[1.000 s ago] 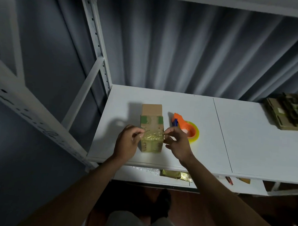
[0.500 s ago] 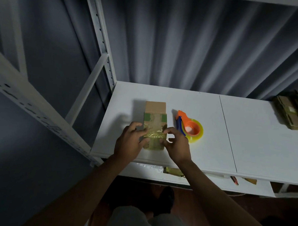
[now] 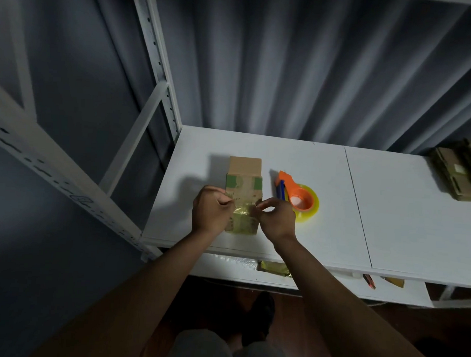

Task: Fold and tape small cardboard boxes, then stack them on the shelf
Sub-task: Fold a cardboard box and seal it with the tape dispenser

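White shelf [image 3: 293, 240], grey curtain [image 3: 288, 59] behind. Your left hand [image 3: 210, 213] and right hand [image 3: 277, 217] each pinch the tape strip [image 3: 242, 211] across the cardboard box [image 3: 243, 189]; tape dispenser [image 3: 298, 196] just beside.

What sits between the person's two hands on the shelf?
In the head view, the cardboard box lies between the left hand and the right hand, with a yellowish tape strip stretched across it from one hand's pinch to the other's.

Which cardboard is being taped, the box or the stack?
The small upright cardboard box between both hands, left of the tape dispenser; the flat cardboard stack lies untouched at far right.
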